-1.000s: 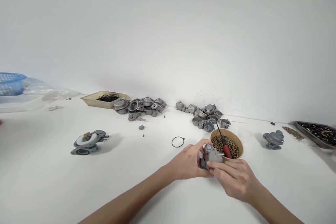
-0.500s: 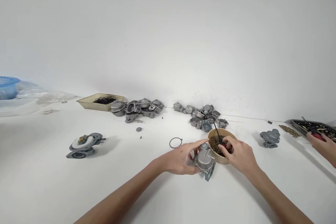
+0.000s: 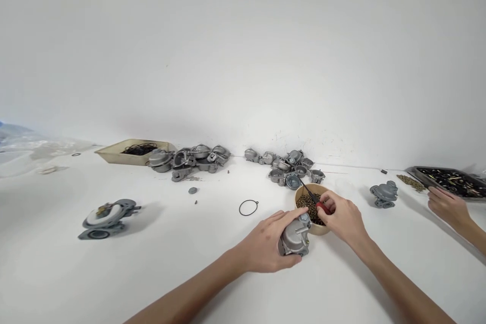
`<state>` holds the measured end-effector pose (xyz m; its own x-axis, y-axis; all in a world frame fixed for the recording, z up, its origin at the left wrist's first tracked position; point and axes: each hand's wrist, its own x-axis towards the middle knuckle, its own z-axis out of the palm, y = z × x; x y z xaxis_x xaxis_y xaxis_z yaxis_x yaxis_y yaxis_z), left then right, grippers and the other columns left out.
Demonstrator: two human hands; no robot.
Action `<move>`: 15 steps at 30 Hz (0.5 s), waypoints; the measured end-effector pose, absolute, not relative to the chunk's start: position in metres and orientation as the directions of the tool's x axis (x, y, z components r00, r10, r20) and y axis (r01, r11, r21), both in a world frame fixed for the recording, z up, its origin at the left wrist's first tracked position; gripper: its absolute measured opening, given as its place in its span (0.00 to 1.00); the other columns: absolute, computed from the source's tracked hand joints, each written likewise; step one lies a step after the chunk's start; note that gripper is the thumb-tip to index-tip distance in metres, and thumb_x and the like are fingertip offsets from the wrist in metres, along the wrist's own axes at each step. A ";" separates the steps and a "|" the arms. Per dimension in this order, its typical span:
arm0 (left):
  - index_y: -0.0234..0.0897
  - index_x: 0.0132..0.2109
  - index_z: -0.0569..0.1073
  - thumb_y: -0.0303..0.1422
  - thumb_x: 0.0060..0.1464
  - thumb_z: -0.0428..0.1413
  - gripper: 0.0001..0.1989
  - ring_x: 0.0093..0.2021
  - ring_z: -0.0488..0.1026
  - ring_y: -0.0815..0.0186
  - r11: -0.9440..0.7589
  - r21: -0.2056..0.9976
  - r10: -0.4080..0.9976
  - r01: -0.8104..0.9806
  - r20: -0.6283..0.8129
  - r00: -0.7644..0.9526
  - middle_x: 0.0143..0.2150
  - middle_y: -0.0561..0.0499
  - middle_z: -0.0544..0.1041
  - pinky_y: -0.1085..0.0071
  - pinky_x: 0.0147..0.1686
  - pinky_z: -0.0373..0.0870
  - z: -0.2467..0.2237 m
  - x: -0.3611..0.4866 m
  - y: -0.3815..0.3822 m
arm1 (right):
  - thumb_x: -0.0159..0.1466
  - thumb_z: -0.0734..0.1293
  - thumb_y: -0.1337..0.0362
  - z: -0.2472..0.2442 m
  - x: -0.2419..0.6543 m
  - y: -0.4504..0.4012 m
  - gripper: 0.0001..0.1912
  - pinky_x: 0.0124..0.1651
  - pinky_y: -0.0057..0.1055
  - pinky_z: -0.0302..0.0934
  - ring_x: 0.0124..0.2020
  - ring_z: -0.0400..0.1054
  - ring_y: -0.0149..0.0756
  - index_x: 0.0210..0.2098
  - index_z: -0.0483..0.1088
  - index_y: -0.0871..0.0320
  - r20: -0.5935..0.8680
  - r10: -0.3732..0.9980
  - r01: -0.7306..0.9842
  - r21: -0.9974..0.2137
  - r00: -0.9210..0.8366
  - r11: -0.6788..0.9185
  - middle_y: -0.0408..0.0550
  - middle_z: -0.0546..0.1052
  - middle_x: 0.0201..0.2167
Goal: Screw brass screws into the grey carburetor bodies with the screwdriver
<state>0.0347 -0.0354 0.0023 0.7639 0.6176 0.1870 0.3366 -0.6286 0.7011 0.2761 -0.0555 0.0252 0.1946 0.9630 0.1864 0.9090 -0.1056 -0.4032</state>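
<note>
My left hand (image 3: 268, 243) is closed around a grey metal carburetor (image 3: 295, 238), thumb below and fingers over its top. A screwdriver (image 3: 322, 206) with a red and black handle sits in my right hand (image 3: 345, 217), its dark shaft pointing up and to the left. That hand is over a tan bowl (image 3: 321, 230) full of small brass screws (image 3: 308, 203), and its fingertips are at the screws; whether they pinch one is hidden. A thin black gasket ring (image 3: 248, 207) lies on the table left of the bowl.
Bowl-shaped metal parts form a left pile (image 3: 197, 157) and a right pile (image 3: 292, 167). Black rings fill a beige tray (image 3: 125, 158). An opened carburetor (image 3: 108, 218) lies left, another carburetor (image 3: 384, 194) right. Another person's hand (image 3: 450, 208) is near a dark tray (image 3: 465, 195).
My left hand has turned the carburetor and wraps it more fully. The screwdriver leans further left in my right hand. The other person's hand no longer shows a screwdriver. The view has shifted right.
</note>
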 end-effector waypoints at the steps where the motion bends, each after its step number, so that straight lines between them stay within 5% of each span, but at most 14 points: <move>1: 0.49 0.74 0.54 0.34 0.50 0.65 0.48 0.64 0.70 0.51 -0.634 0.703 0.610 0.322 0.199 0.767 0.68 0.49 0.72 0.54 0.68 0.65 0.002 0.034 -0.035 | 0.63 0.67 0.62 0.025 0.279 -0.055 0.05 0.33 0.31 0.61 0.34 0.76 0.39 0.38 0.74 0.51 0.240 0.950 0.902 -0.424 0.199 -0.082 0.41 0.81 0.31; 7: 0.51 0.73 0.57 0.41 0.53 0.65 0.44 0.67 0.69 0.49 -0.618 0.724 0.612 0.305 0.200 0.765 0.71 0.49 0.68 0.49 0.68 0.64 0.000 0.032 -0.033 | 0.69 0.68 0.58 0.029 0.300 -0.052 0.09 0.41 0.37 0.77 0.38 0.78 0.40 0.41 0.79 0.56 0.724 0.680 0.762 -0.503 0.113 0.408 0.51 0.81 0.43; 12: 0.53 0.72 0.59 0.43 0.55 0.64 0.41 0.66 0.71 0.50 -0.618 0.723 0.626 0.309 0.214 0.750 0.70 0.51 0.70 0.48 0.69 0.63 -0.001 0.031 -0.033 | 0.70 0.70 0.66 0.066 0.297 -0.053 0.04 0.44 0.37 0.80 0.43 0.79 0.40 0.43 0.77 0.56 0.915 0.397 0.763 -0.304 0.068 0.570 0.52 0.79 0.45; 15: 0.52 0.72 0.61 0.42 0.54 0.65 0.41 0.65 0.71 0.49 -0.611 0.732 0.620 0.300 0.208 0.757 0.69 0.50 0.71 0.50 0.67 0.65 0.003 0.027 -0.031 | 0.69 0.69 0.71 0.108 0.288 -0.056 0.08 0.47 0.42 0.80 0.46 0.79 0.42 0.47 0.77 0.56 0.947 0.313 0.679 -0.179 -0.078 0.711 0.52 0.77 0.49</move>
